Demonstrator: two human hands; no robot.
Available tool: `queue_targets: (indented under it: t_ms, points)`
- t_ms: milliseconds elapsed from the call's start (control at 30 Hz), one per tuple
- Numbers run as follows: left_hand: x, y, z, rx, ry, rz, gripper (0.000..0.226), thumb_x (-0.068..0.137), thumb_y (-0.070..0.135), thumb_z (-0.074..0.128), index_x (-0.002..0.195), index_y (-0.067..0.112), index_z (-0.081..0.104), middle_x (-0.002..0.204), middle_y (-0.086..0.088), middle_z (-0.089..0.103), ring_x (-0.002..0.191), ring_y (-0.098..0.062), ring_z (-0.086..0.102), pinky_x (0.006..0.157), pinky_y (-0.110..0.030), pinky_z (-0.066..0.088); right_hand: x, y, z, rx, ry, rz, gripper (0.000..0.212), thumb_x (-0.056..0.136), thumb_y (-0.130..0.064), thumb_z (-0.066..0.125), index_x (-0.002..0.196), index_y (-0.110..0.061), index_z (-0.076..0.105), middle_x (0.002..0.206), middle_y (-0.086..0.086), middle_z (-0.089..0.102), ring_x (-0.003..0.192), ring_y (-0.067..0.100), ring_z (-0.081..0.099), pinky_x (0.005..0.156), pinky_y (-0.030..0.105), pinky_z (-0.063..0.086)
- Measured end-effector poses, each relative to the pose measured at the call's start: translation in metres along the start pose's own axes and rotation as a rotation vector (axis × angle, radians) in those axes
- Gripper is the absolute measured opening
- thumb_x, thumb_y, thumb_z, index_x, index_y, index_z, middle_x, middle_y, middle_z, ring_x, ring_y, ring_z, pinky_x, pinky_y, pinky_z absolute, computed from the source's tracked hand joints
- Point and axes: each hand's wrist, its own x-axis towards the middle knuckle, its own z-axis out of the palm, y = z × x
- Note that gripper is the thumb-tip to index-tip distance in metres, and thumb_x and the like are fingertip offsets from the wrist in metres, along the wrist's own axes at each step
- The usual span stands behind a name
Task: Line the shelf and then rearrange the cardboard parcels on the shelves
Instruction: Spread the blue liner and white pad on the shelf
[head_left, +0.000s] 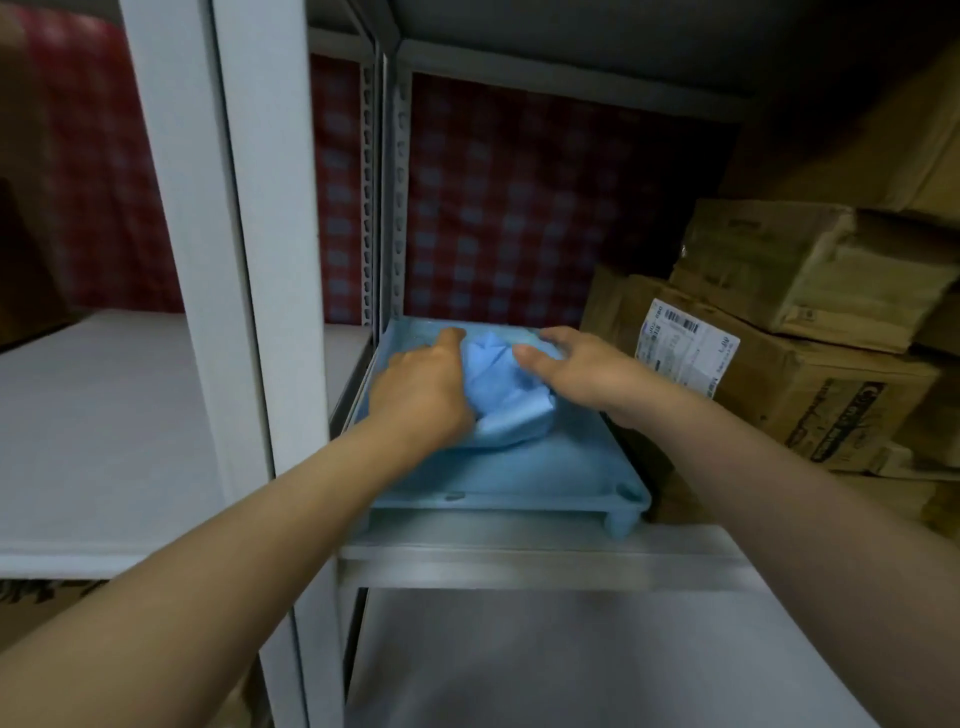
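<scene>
A bunched light-blue liner sheet (501, 395) lies on a light-blue plastic tray (519, 480) that sits on the metal shelf (519, 564). My left hand (421, 395) is on the sheet's left side with its fingers curled into the fabric. My right hand (582, 371) lies on the sheet's right side, fingers spread and fairly straight, thumb against the fabric. Cardboard parcels fill the shelf's right half: a large one with a white label (810, 400) and a smaller one (795, 270) stacked on it.
A grey upright post (260, 260) divides this bay from a white shelf (104, 441) on the left. Red checked cloth (519, 208) covers the back. Another large box (893, 150) leans at the upper right. A lower shelf board (519, 665) lies beneath.
</scene>
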Motion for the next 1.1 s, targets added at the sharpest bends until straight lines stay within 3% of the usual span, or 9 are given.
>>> queue_targets:
  t_ms: [133,233,333,467,633,767,867,1000,1100]
  points:
    - [0.000,0.010,-0.004,0.029,-0.034,-0.040,0.119,0.073,0.042,0.082,0.155,0.029,-0.003,0.156,-0.015,0.015,0.140,-0.038,0.023,0.111,-0.051,0.028,-0.005,-0.003,-0.003,-0.391,-0.140,0.003,0.057,0.084,-0.045,0.068,0.135,-0.028,0.046,0.132,0.003,0.050,0.115,0.023,0.054,0.093,0.031,0.047]
    - [0.002,0.004,-0.004,-0.042,-0.003,-0.151,0.124,0.076,0.033,0.081,0.152,0.033,-0.017,0.157,-0.018,-0.001,0.139,-0.041,0.023,0.113,-0.053,0.029,0.002,-0.003,-0.004,-0.428,0.061,0.056,0.029,0.091,-0.044,0.057,0.104,-0.017,0.055,0.120,0.008,0.060,0.106,0.028,0.059,0.079,0.031,0.047]
    - [0.005,-0.005,-0.008,-0.102,-0.073,-0.235,0.113,0.080,0.042,0.075,0.153,0.031,-0.010,0.154,-0.020,0.011,0.137,-0.041,0.028,0.111,-0.053,0.032,0.011,-0.005,-0.012,-0.159,0.251,0.190,0.029,0.097,-0.029,0.049,0.111,-0.006,0.059,0.108,0.016,0.068,0.089,0.032,0.068,0.065,0.030,0.050]
    - [0.006,-0.003,-0.016,0.009,-0.132,-0.168,0.080,0.085,0.050,0.063,0.147,0.022,0.022,0.147,-0.015,0.036,0.133,-0.039,0.035,0.106,-0.053,0.036,0.022,-0.010,-0.023,0.187,0.300,0.250,0.037,0.089,-0.002,0.048,0.125,-0.001,0.044,0.093,0.019,0.067,0.065,0.035,0.071,0.064,0.048,0.061]
    - [0.010,0.007,-0.011,0.121,-0.237,-0.136,0.092,0.084,0.038,0.068,0.153,0.024,0.009,0.138,-0.009,0.051,0.128,-0.035,0.048,0.105,-0.055,0.039,0.031,-0.008,-0.022,0.055,0.313,0.267,0.052,0.083,0.007,0.046,0.130,-0.009,0.031,0.075,0.012,0.062,0.070,0.034,0.071,0.072,0.046,0.060]
    - [0.014,0.001,-0.008,0.082,-0.159,-0.233,0.094,0.084,0.040,0.067,0.154,0.021,0.007,0.144,-0.017,0.037,0.133,-0.037,0.036,0.102,-0.047,0.041,0.039,-0.005,-0.023,0.324,0.430,0.118,0.079,0.079,0.010,0.038,0.145,-0.031,0.028,0.099,0.003,0.056,0.063,0.032,0.071,0.070,0.044,0.061]
    - [0.017,0.007,-0.012,-0.017,0.009,-0.265,0.094,0.086,0.056,0.061,0.153,0.023,0.004,0.149,-0.020,0.022,0.135,-0.037,0.028,0.103,-0.050,0.035,0.045,-0.004,-0.027,0.674,0.521,0.069,0.054,0.084,0.008,0.032,0.126,-0.022,0.046,0.112,0.008,0.060,0.066,0.027,0.070,0.064,0.041,0.062]
    - [0.024,0.024,-0.008,-0.218,0.047,-0.173,0.100,0.084,0.066,0.057,0.155,0.024,0.001,0.156,-0.017,0.017,0.142,-0.036,0.023,0.108,-0.050,0.035,0.056,-0.004,-0.031,0.935,0.426,0.223,0.018,0.096,-0.003,0.043,0.114,-0.001,0.045,0.109,0.012,0.065,0.088,0.033,0.071,0.082,0.042,0.058]
    - [0.034,0.030,0.008,-0.175,-0.034,-0.133,0.111,0.080,0.065,0.063,0.155,0.024,-0.007,0.158,-0.015,0.022,0.141,-0.037,0.032,0.107,-0.050,0.040,0.052,-0.003,-0.029,1.109,0.297,0.261,0.030,0.104,-0.017,0.039,0.123,0.003,0.048,0.087,0.015,0.065,0.062,0.025,0.068,0.075,0.038,0.060]
